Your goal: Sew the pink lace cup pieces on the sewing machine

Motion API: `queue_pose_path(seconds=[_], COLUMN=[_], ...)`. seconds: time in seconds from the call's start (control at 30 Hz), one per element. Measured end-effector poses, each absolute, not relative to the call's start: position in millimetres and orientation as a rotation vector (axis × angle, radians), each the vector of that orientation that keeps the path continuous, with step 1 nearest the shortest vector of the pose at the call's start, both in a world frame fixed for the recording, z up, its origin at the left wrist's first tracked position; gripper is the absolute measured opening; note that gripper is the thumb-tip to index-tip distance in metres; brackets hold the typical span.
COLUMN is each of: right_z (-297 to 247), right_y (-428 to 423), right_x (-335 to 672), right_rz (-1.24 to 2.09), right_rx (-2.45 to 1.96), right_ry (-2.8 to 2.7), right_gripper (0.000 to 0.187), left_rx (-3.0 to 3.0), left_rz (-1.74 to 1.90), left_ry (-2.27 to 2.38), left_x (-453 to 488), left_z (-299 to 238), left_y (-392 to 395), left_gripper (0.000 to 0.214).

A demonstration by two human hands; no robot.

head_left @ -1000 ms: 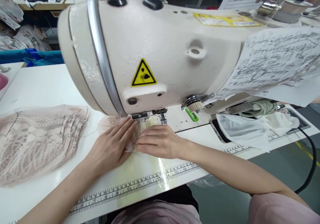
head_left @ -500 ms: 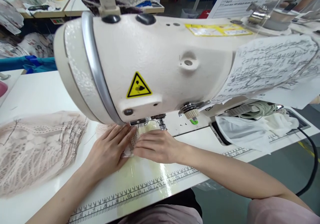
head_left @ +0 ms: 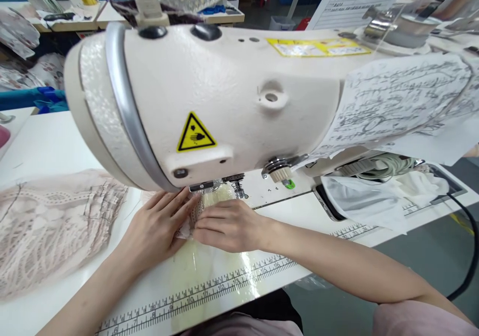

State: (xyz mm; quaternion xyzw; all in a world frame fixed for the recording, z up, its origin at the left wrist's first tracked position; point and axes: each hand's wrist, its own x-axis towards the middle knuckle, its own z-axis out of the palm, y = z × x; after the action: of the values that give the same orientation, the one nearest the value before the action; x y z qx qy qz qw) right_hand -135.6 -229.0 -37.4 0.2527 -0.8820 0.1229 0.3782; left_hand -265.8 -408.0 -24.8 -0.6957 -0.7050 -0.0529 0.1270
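Observation:
A piece of pale pink lace fabric (head_left: 183,231) lies under the head of a cream sewing machine (head_left: 232,96), mostly covered by my hands. My left hand (head_left: 159,226) rests flat over the lace with its fingers stretched toward the presser foot area. Close beside it, my right hand (head_left: 226,226) has its fingers together and bent down at the right edge of the lace, gripping it. Its thumb is hidden. The needle is hidden by the machine head. To the left lies a larger pile of pink lace pieces (head_left: 56,226).
A printed ruler strip (head_left: 202,298) runs along the table's front edge. On the right lie a phone (head_left: 329,203), white cloth (head_left: 362,196) and a coiled cord (head_left: 391,166). Written paper (head_left: 396,101) hangs on the machine arm. A black cable (head_left: 473,256) loops at far right.
The view has shifted slightly, so the machine and both hands sit a little farther left in the picture. Both hands stay at the lace by the presser foot area.

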Motion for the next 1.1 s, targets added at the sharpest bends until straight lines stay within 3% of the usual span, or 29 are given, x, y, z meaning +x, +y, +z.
queue_pose_path(seconds=[1.1], right_z=[-27.6], right_y=[-213.4], right_x=[-127.7], right_rz=[0.106], right_rx=[0.474], right_ry=[-2.393], right_gripper=[0.022], left_rx=[-1.913], left_rz=[-0.063], left_ry=[-2.098], left_x=[-254.3], left_z=[-21.0], left_y=[-399.7], left_gripper=[0.051])
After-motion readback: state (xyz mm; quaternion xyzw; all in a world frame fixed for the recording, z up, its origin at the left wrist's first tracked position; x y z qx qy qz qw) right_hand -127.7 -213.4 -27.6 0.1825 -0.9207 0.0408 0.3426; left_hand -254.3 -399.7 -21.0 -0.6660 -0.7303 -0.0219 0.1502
